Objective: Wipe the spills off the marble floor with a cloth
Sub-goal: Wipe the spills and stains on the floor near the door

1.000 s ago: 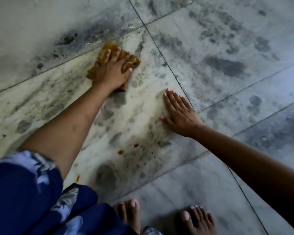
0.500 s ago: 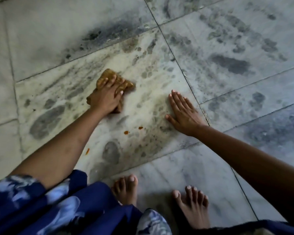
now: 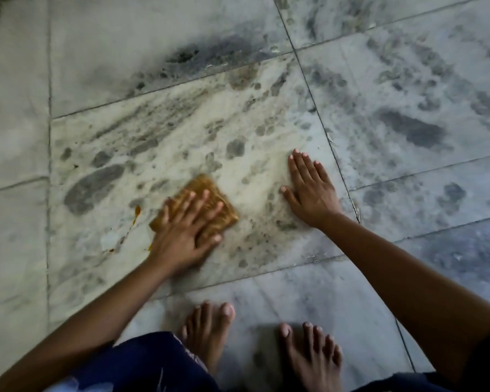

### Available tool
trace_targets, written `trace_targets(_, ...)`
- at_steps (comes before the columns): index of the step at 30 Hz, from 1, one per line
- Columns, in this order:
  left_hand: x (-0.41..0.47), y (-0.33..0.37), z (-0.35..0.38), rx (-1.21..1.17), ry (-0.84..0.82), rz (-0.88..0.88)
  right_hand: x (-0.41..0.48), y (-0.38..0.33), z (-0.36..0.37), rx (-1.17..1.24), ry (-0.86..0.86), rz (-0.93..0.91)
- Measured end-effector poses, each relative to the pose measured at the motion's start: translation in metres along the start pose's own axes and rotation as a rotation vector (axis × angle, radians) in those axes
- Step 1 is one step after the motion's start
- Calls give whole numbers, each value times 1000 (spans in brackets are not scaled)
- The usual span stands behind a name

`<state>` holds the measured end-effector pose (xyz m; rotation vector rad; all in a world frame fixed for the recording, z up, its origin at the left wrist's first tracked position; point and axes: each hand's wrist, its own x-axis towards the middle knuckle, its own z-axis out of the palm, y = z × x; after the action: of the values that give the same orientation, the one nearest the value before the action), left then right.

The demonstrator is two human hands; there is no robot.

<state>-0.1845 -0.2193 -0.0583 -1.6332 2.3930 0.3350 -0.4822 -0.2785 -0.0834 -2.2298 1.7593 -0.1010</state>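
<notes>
My left hand [image 3: 184,233] lies flat on the brown cloth [image 3: 203,184], fingers spread and straight. It presses the cloth onto the marble floor [image 3: 159,131] rather than gripping it, and the thumb sits along the cloth's near edge. Spreading the fingers puts my weight over most of the folded pad, so I'd expect it to drag evenly. The cloth is under my palm and fingers, with its far corner poking out beyond my fingertips.

My right hand [image 3: 309,193] is off to the right of the cloth and apart from it. It is flat on the floor too, fingers straight and together, holding nothing. I judge it is there to prop me up while I crouch, bare feet [image 3: 207,332] just behind both hands.

Just left of my left hand, an orange streak [image 3: 137,212] and a few small drips lie on the tile, not yet wiped. I'd take the cloth sideways over them next, pressing evenly so the streak lifts instead of smearing.
</notes>
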Motion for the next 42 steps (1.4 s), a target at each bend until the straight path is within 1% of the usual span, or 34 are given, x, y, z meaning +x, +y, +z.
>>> trace_targets(3, 43, -9, -16, -35, 12, -273, 0, 1, 1, -18, -1, -3)
trace_targets(5, 77, 12, -26, -89, -1, -360, 0, 1, 1, -17, 7, -12)
trace_targets(6, 87, 27, -30, -110, -6, -350, 0, 1, 1, -15, 10, -16)
trace_targets(7, 90, 42, -29, -107, -9, -303, 0, 1, 2, -12, 9, -15)
trace_targets(10, 59, 81, -12, -64, 11, -106, -2, 1, 3, -10, 19, -9)
trace_targets(12, 21, 85, 3, -53, 50, 1, -2, 0, 3, -10, 20, -10)
trace_targets(14, -11, 65, 13, -23, 49, 92, -1, 0, 3, -12, 15, -11)
trace_targets(15, -22, 47, 15, -17, 48, 97, -1, 0, 3, -14, 13, -12)
trace_targets(16, -25, 28, 13, -16, 48, 62, -1, 0, 3, -19, 16, -10)
trace_targets(18, -11, -5, 4, -22, 37, -90, -1, 0, 2, -18, 18, -15)
trace_targets(20, 27, -19, -14, -26, 25, -252, -1, 0, 1, -17, 12, -22)
trace_targets(22, 78, -14, -33, -79, 4, -335, -1, 1, 0, -27, 15, -21)
trace_targets(23, 101, -5, -42, -119, -10, -321, -1, 1, 0, -27, 15, -21)
trace_targets(25, 130, 24, -53, -164, -15, -221, -1, 0, -2, -21, 15, -22)
trace_targets(27, 129, 58, -52, -175, -31, -109, -1, 1, -2, -19, 11, -24)
trace_targets(30, 77, 87, -27, -139, 17, -28, -2, 3, -2, -33, 8, -31)
trace_targets(33, 4, 70, 2, -112, 71, -1, -2, 3, 0, -47, -9, -37)
trace_targets(35, -20, 40, 7, -87, 64, -102, -1, 3, 1, -33, 3, -28)
trace_targets(38, 7, 0, -8, -76, 3, -342, 0, -2, 2, -22, 4, -19)
trace_targets(40, 38, -8, -22, -140, -32, -402, 2, -13, 2, 2, 10, -31)
trace_targets(42, 50, 6, -26, -146, -49, -413, 5, -26, 2, 26, 3, -88)
